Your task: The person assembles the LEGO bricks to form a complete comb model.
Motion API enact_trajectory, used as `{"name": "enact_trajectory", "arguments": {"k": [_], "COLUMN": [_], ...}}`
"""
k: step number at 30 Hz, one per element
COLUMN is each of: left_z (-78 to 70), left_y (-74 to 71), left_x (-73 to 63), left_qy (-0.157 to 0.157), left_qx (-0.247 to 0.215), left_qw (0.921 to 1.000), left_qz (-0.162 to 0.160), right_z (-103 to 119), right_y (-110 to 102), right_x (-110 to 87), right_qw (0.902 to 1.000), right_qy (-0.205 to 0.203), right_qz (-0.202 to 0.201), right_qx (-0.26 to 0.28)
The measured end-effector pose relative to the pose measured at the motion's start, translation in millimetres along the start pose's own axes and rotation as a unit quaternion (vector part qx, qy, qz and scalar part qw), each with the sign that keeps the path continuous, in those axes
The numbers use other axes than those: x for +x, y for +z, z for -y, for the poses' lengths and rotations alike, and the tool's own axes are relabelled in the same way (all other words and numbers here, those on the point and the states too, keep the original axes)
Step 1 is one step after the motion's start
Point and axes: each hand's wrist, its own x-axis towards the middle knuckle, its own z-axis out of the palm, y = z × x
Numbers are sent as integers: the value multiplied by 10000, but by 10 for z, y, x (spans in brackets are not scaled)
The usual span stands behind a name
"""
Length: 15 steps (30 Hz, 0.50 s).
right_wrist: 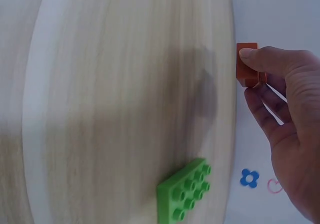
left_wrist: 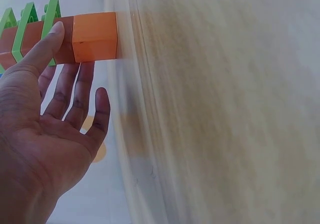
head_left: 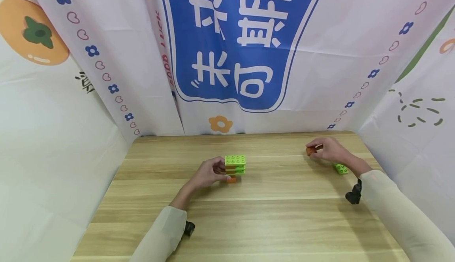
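My left hand [head_left: 207, 173] grips a stack of toy building blocks [head_left: 235, 160] near the middle of the table. Green studded bricks alternate with brown ones, and the thumb lies along the stack's side. An orange brick [left_wrist: 95, 37] forms its lower end, close over the wood in the left wrist view. Over at the right, my right hand [head_left: 330, 150] pinches a small orange-brown brick [right_wrist: 247, 66] between thumb and fingers, above the table's far side. A loose green studded brick [right_wrist: 182, 191] lies on the table below the right wrist, partly hidden by it in the head view.
The wooden table [head_left: 249, 222] ends at a hanging white cloth [head_left: 313, 108] with a blue printed panel. More printed cloth [head_left: 53, 135] closes off the left and right sides. A black wrist device [head_left: 353, 194] sits under the right sleeve, another [head_left: 189, 228] by the left.
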Motion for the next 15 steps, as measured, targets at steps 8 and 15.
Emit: {"name": "enact_trajectory", "arguments": {"k": [8,15], "left_z": [-1,-2], "left_y": [-8,-8], "left_x": [9,10], "left_qy": [-40,-42], "left_qx": [-24,-50], "left_qw": [10000,10000], "left_qz": [27,13], "right_z": [152,361], "right_y": [14,16], "right_x": [59,105], "right_qw": [9996,9991], "right_qy": [-291,-406], "right_qz": [-6,69], "right_qx": [-15,-50]}}
